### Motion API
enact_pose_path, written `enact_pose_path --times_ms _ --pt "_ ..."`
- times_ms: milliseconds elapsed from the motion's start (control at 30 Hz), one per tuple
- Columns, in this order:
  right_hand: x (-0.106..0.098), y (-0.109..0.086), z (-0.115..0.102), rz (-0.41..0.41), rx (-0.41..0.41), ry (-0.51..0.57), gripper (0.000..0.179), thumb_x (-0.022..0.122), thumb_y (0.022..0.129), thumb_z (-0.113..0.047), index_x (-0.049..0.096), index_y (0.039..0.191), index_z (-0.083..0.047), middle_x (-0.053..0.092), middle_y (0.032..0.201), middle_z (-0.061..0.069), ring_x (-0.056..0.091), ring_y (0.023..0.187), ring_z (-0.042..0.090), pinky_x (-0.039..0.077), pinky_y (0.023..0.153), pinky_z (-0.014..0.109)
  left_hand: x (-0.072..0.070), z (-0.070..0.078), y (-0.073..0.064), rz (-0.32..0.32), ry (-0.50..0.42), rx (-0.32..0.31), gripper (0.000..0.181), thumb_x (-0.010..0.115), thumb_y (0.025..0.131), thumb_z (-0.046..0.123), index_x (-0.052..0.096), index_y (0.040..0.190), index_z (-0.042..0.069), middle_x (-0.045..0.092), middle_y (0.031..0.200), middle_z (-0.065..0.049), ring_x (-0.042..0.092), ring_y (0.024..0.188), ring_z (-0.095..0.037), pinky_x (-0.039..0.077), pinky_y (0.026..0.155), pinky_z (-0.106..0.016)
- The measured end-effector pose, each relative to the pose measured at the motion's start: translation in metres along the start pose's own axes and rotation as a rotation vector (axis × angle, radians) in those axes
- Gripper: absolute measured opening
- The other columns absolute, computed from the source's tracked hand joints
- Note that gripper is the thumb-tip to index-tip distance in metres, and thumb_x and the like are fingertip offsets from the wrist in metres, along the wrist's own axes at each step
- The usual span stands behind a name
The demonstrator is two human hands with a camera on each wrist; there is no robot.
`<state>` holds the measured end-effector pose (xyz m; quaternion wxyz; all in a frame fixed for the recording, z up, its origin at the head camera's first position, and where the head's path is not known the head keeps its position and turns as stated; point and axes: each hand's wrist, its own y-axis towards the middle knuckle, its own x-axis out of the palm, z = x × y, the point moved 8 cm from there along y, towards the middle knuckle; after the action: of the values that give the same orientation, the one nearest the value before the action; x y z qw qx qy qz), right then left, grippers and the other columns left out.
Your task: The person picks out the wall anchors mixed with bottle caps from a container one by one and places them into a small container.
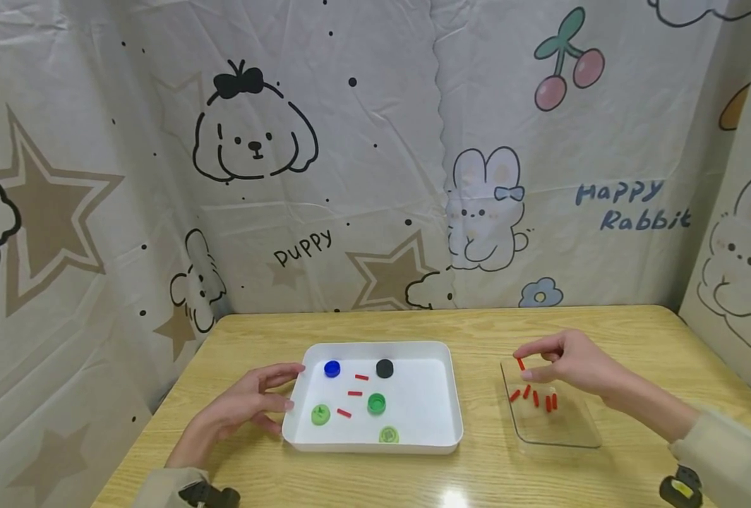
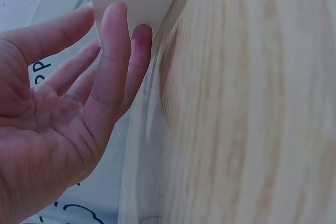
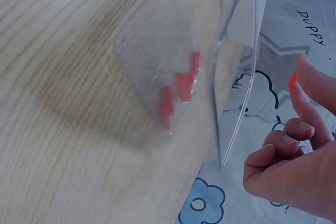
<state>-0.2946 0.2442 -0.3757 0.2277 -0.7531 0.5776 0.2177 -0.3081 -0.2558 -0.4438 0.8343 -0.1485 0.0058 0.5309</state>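
Tray (image 1: 423, 395) left of box (image 1: 553, 429), both on table (image 1: 350, 487); sticks (image 1: 355, 394) in each.

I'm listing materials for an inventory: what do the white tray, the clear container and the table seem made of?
White tray: probably plastic, satin; smooth, with rounded corners.
Clear container: likely glossy plastic, possibly glass; red sticks show through.
Table: wood or printed laminate; grain shows, and glare suggests a glossy finish.

Lower centre: white tray (image 1: 423, 395), blue disc (image 1: 332, 369), black disc (image 1: 385, 368), green discs (image 1: 320, 415), red sticks (image 1: 355, 394). Upper right: pink-and-green cherry print (image 1: 550, 93).
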Motion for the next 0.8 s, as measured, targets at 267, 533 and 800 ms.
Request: enact_pose_path --times_ms 267,533,800 --pt "-0.007 -0.005 0.016 0.018 0.024 -0.042 0.044 0.088 0.087 -0.016 0.075 0.126 0.001 0.020 0.072 -0.001 0.030 0.071 0.020 0.035 0.073 0.038 0.000 0.001 0.001 0.001 0.000 0.004 0.075 0.076 0.093 0.004 0.040 0.160 0.001 0.028 0.167 -0.028 0.069 0.112 -0.033 0.065 0.069 -0.047" --pt "-0.010 -0.006 0.029 0.022 0.048 -0.089 0.044 0.089 0.086 -0.018 0.076 0.124 0.000 0.039 0.085 0.006 0.038 0.087 0.026 0.035 0.071 0.039 0.000 0.000 0.000 -0.006 0.004 0.011 0.075 0.075 0.094 0.004 0.040 0.159 0.000 0.029 0.167 -0.028 0.069 0.112 -0.032 0.065 0.069 -0.048" --pt "-0.013 -0.005 0.035 0.025 0.031 -0.147 0.040 0.088 0.087 -0.016 0.078 0.122 -0.001 0.062 0.138 0.029 0.049 0.114 0.038 0.047 0.091 0.049 0.000 -0.001 0.000 -0.008 -0.004 0.008 0.075 0.076 0.093 0.003 0.041 0.159 0.000 0.028 0.167 -0.028 0.069 0.111 -0.033 0.065 0.068 -0.048"
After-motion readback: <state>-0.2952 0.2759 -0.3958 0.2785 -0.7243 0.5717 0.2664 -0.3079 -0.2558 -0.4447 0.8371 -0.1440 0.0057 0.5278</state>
